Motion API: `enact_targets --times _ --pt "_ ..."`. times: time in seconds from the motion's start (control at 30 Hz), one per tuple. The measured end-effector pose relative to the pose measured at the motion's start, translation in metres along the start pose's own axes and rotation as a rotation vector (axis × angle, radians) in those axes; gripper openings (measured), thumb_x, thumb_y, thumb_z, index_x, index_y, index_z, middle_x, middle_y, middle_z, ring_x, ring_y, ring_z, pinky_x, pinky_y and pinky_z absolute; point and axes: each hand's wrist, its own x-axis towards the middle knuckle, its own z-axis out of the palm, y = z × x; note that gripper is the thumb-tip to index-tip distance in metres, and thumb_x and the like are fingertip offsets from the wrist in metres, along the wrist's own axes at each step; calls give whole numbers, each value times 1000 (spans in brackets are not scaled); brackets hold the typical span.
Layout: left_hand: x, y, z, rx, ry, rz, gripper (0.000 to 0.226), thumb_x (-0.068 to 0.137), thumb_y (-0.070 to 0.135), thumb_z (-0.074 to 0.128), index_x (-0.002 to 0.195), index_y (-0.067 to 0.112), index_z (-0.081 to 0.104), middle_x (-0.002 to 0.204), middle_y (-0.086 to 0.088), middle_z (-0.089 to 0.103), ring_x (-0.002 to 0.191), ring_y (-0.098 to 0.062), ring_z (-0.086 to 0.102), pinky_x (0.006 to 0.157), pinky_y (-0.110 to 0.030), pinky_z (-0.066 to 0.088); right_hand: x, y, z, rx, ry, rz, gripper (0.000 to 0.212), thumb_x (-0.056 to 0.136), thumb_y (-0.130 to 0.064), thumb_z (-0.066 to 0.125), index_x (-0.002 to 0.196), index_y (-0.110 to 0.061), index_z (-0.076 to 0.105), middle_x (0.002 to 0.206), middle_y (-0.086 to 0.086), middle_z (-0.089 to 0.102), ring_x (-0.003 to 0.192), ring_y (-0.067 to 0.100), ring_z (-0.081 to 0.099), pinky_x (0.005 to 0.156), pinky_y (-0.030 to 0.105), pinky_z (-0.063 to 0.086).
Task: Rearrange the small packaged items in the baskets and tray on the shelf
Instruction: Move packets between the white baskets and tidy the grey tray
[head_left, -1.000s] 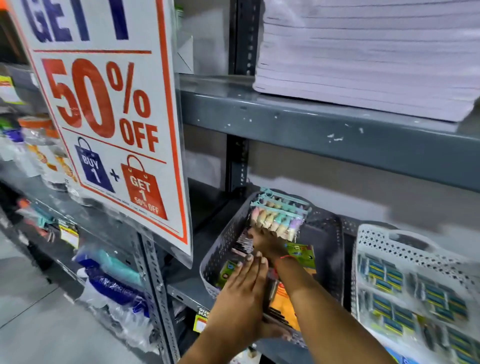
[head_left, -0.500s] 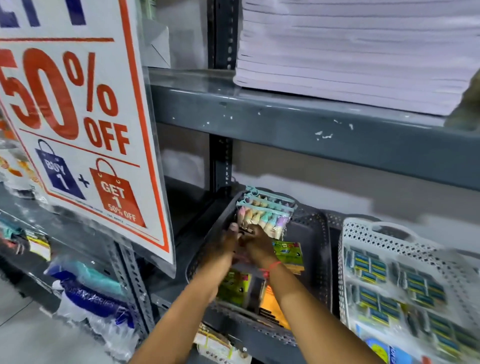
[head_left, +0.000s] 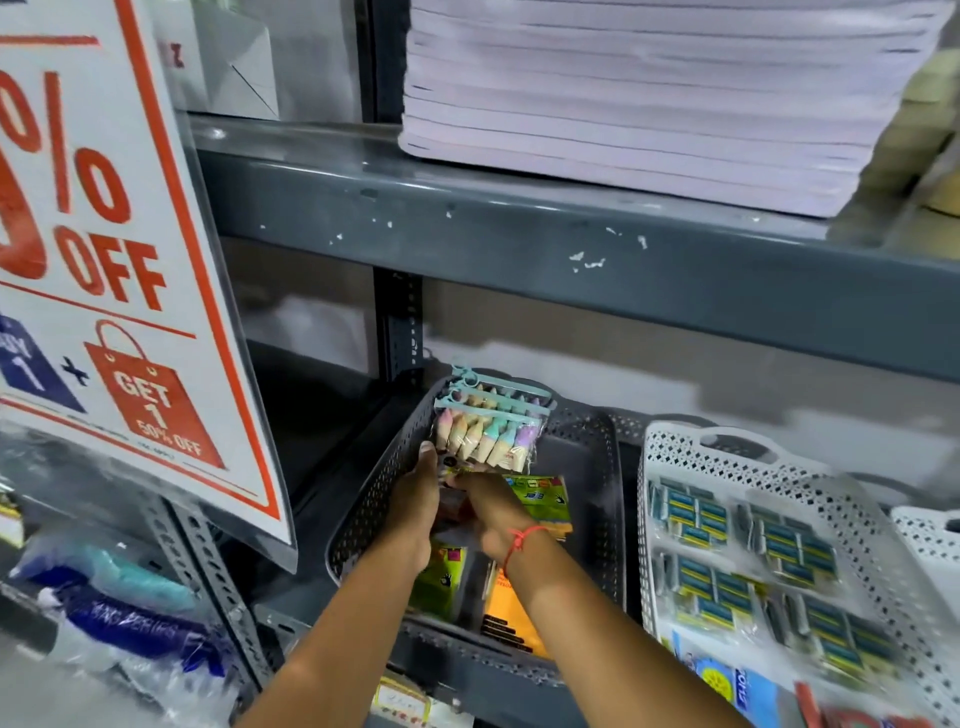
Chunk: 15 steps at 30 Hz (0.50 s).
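Note:
A dark grey perforated basket sits on the lower shelf. Standing at its back are clear packs of pastel crayons with teal clips. Green and orange packets lie flat on its floor. Both my hands are inside the basket, close together below the crayon packs. My left hand presses against a small packet from the left. My right hand, with a red thread on the wrist, grips the same small packets, which are mostly hidden between the hands. To the right stands a white perforated tray holding blue-and-yellow blister packs.
A large "50% OFF" sign hangs at the left, in front of the shelf upright. The upper shelf beam carries a tall paper stack. Another white basket shows at the far right. Bagged goods lie on the lower left shelf.
My left hand moved from the basket's front rim into the basket to meet my right hand. The view shifted right and closer to the basket.

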Motion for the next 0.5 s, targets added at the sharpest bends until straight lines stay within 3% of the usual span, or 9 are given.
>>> enact_targets --times 0.03,0.13,0.2,0.23,0.3,0.37,0.43,0.47,0.5 --pt "-2 0 1 1 0 -4 50 99 46 30 99 11 66 103 -17 67 97 -27 63 97 -41 47 0 -2 -2 -15 -1 -7 23 82 -7 50 103 -16 51 99 18 61 100 37 65 88 52 54" --pt "-4 -1 6 43 -15 3 51 99 46 29 117 12 62 104 -12 68 100 -28 63 96 -43 47 -14 -17 -22 -15 175 -185 28 90 -2 48 116 -6 58 93 12 60 100 33 63 83 39 50" --pt "-8 1 11 146 -60 -6 48 98 48 32 119 15 59 107 -7 64 103 -26 57 93 -39 43 -19 -17 -51 -95 347 -279 31 93 -1 42 118 3 60 112 14 65 101 23 60 87 38 50" --pt "-9 2 15 201 -115 -7 46 97 48 33 120 17 57 114 -7 61 110 -26 54 95 -37 41 -22 -17 -64 -120 414 -270 32 94 -3 40 116 4 61 121 18 64 94 21 61 78 35 51" --pt "-14 5 24 309 -228 1 50 100 44 31 135 12 47 134 -3 51 129 -27 45 92 -32 40 -28 -14 -79 -112 379 -174 37 97 -8 35 123 8 55 131 24 57 67 11 51 58 21 40" --pt "-18 5 32 410 -283 -15 55 100 43 27 142 9 38 146 -1 42 136 -28 40 92 -30 40 -41 -20 -92 -199 359 -164 35 98 -6 35 116 19 52 115 31 58 57 7 37 51 11 34" --pt "-18 1 40 475 -311 -54 60 99 47 26 149 13 26 157 -6 29 141 -27 33 109 -36 32 -61 -22 -88 -147 277 -122 27 94 0 42 79 21 48 72 24 48 56 17 37 43 7 36" --pt "-16 -1 39 502 -297 -65 62 99 48 26 151 15 20 160 -6 21 144 -26 27 114 -38 26 -64 -22 -82 -127 243 -96 23 89 0 50 78 21 48 66 17 45 60 25 43 45 6 37" --pt "-18 -2 46 525 -301 -79 63 99 49 26 151 16 17 161 -5 15 146 -26 23 116 -39 22 -63 -14 -86 -80 258 -97 26 84 -3 54 95 21 54 71 16 50 69 32 52 51 13 41"
